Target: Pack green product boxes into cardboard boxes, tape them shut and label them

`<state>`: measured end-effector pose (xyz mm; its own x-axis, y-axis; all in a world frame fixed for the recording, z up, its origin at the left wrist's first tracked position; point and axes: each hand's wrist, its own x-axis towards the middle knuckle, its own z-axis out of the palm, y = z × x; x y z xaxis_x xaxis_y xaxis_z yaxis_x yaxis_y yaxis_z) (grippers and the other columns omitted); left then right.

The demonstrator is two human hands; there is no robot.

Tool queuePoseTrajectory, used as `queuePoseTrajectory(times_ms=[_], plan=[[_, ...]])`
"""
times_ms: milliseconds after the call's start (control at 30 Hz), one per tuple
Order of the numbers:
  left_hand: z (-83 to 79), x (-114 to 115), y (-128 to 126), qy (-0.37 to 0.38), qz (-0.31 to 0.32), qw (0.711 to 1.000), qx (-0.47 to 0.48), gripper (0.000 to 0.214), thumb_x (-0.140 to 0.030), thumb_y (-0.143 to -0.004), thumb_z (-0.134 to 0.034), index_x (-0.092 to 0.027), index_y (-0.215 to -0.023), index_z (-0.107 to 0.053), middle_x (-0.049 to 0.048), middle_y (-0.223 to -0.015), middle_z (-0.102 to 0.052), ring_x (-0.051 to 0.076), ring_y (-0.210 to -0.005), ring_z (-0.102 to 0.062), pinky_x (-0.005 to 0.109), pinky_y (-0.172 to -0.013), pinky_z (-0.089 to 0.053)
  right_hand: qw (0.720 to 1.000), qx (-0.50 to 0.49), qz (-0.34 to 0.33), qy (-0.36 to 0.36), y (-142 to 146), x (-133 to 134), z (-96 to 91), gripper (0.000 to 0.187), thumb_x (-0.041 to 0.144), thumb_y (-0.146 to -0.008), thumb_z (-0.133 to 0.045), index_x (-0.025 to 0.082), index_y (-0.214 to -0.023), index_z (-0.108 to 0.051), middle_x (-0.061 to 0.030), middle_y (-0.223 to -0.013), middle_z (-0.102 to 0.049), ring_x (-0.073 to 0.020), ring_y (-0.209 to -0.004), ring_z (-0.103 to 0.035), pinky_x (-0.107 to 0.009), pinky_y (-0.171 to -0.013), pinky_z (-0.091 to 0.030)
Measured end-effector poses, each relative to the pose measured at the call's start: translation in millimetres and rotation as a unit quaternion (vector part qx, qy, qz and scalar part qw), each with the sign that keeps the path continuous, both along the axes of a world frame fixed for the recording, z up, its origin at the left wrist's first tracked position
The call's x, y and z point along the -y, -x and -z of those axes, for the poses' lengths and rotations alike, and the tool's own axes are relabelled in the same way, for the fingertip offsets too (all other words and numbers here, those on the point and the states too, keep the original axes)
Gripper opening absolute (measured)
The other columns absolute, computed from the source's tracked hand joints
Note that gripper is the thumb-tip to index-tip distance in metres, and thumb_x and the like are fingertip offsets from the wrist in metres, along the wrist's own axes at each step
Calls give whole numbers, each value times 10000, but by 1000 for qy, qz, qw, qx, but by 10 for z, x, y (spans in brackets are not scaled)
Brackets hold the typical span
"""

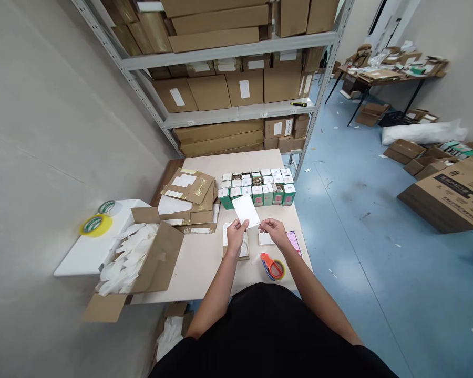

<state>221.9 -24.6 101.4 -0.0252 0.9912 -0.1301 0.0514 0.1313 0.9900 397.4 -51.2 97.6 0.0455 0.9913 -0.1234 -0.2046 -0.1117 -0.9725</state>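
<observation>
The largest thing is a grey metal shelving rack (220, 51), loaded with brown cardboard boxes. In front of it stands a pale wood-coloured table (205, 273). At the table's left side there is an open brown cardboard carton (161, 257), filled with crumpled white paper strips. A neat block of small white-and-green paperboard boxes (268, 195) stands in rows towards the far right part of the table.

The person's left hand (236, 234) is closed on a flat white rectangular card (246, 211), with the thumb over its near left corner. The right hand (274, 231) is just beside it, its fingertips together at the near right corner; whether they grip the card or only touch it, one cannot tell. The card is above the table, between the hands and the block of boxes.

To handle it well, the left thumb should probably press lightly and evenly, so the card does not bend, while the right fingertips work only at the corner. Its long axis runs away from the person, the far end leaning to the left and pointing at the boxes.

Smaller still is a phone with a lit pinkish screen (294, 240), partly behind the right forearm.
</observation>
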Motion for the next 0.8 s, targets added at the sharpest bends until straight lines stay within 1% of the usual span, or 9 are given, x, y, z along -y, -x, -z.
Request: queuePoseTrajectory(times_ms=[167, 300, 433, 600, 800], plan=[[-131, 33, -66, 7, -21, 997, 74, 467, -536, -722, -828, -146, -970, -754, 98, -934, -782, 200, -847, -681, 281, -734, -478, 1000, -8, 9, -7, 2, 10, -61, 272, 468, -762, -773, 206, -801, -712, -45, -785, -755, -176, -702, -668, -339, -733, -541], [-181, 42, -89, 8, -30, 994, 107, 460, -508, -679, -867, -143, -937, -759, 97, -901, -780, 194, -820, -677, 285, -739, -478, 1000, -10, 10, -7, -5, 33, -98, 237, 445, -767, -764, 213, -782, -717, -43, -783, -753, -177, -699, -662, -346, -736, -538], [-205, 40, -93, 5, -32, 993, 112, 448, -499, -673, -872, -146, -925, -763, 99, -896, -781, 204, -830, -682, 297, -750, -491, 1000, -10, 16, -8, -11, 37, -107, 217, 431, -770, -752, 218, -799, -725, -44, -806, -761, -179, -699, -667, -346, -732, -533], [-229, 48, -89, 2, -30, 994, 107, 453, -502, -674, -871, -140, -925, -763, 93, -880, -779, 195, -804, -675, 291, -735, -489, 1000, -7, 17, -11, 8, 27, -96, 234, 443, -770, -748, 214, -797, -708, -47, -794, -760, -178, -699, -672, -334, -721, -525], [-203, 58, -86, 0, -26, 994, 106, 438, -498, -686, -868, -142, -917, -760, 82, -866, -772, 179, -771, -664, 285, -725, -480, 1000, -5, 19, -4, 24, 53, -132, 202, 410, -770, -725, 211, -787, -692, -43, -794, -756, -169, -696, -669, -316, -712, -519]])
